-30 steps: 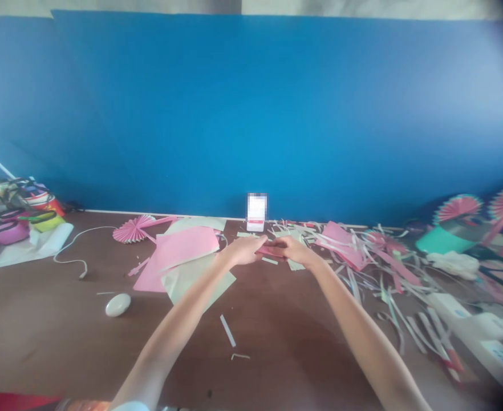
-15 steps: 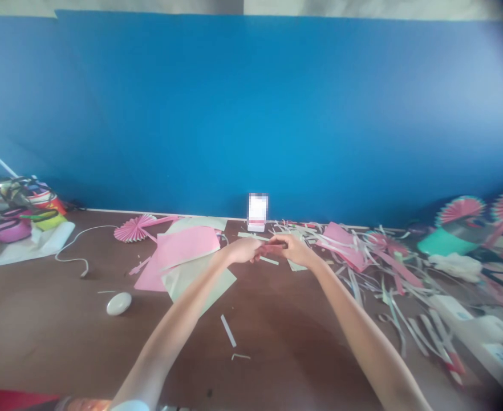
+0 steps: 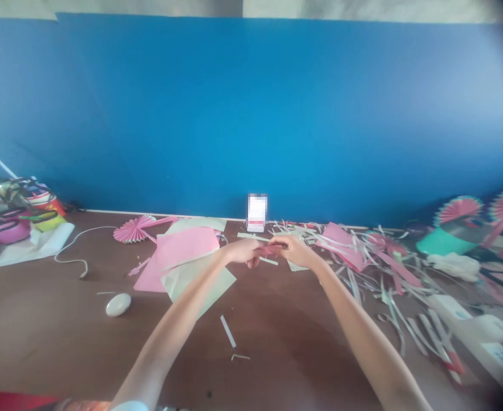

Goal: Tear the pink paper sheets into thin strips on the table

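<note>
My left hand (image 3: 246,251) and my right hand (image 3: 293,250) meet over the middle of the table, fingers closed. Between their fingertips they pinch a small piece of pink paper (image 3: 272,250); its exact shape is mostly hidden by the fingers. Left of my left hand lie pink sheets (image 3: 187,246) and pale sheets (image 3: 206,285), partly covered by my left forearm. A pleated pink paper fan (image 3: 135,229) rests behind them. To the right of my right hand is a tangle of white paper strips (image 3: 354,282) with pink paper (image 3: 341,242) among them.
A white oval object (image 3: 118,305) and a white cable (image 3: 80,261) lie on the left. Pink and yellow containers (image 3: 12,228) stand at the far left. A small blurred screen (image 3: 257,212) leans by the blue wall (image 3: 251,114). More pink fans (image 3: 459,211) and a green object (image 3: 446,242) are at right.
The fingers of both hands have shifted slightly around the pink paper, and a little more of it shows between them. The things on the table lie as before.
</note>
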`<state>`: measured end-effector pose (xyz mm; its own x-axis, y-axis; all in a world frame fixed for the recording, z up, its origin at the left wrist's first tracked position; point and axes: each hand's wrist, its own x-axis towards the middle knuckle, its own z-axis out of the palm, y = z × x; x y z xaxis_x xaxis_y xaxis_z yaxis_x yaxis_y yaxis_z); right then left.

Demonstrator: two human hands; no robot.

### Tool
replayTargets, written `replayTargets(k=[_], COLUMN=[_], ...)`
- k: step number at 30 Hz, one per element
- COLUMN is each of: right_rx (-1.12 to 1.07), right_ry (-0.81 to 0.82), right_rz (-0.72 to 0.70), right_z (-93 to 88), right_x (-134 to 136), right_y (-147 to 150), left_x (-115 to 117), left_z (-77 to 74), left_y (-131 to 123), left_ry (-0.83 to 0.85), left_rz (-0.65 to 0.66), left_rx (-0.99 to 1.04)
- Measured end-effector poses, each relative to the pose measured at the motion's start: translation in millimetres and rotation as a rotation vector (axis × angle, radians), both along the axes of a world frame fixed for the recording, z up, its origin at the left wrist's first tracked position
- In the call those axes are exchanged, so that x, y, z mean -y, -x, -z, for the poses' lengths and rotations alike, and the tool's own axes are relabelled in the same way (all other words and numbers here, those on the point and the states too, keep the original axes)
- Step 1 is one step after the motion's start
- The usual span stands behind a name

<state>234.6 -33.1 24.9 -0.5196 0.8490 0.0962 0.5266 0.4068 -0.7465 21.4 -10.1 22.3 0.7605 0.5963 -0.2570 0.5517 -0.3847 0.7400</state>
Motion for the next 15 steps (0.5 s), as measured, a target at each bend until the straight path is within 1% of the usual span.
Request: replayTargets(k=[3,5,7,11,15], right_rx=[0.046,0.06,0.077,0.082,-0.026], right_ry=[-0.04,-0.038,-0.014,0.058,0.075], right_rz=[-0.007,-0.029,-0.059,-0.08,-0.048], right_z=[-4.4,-6.8,-7.9,-6.1,-1.8], right_x=[3.3,4.9,5.7,5.6,3.7], right_y=[-1.1,-2.4,-3.4,-3.4,-2.6], left_x=[-2.1,-3.6,-5.0,-7.4,-9.5], left_z=[0.9,1.7,2.5,3.2,4.1], left_y=[1.3,2.5,3.8,6.1,6.8], left_ry=[-0.065,-0.118,-0.132,-0.133,-0.179], left_rz=[-0.034,-0.051,-0.058,-0.018,0.018], left_rx=[0.002,-0.025,-0.073,-0.088,-0.042])
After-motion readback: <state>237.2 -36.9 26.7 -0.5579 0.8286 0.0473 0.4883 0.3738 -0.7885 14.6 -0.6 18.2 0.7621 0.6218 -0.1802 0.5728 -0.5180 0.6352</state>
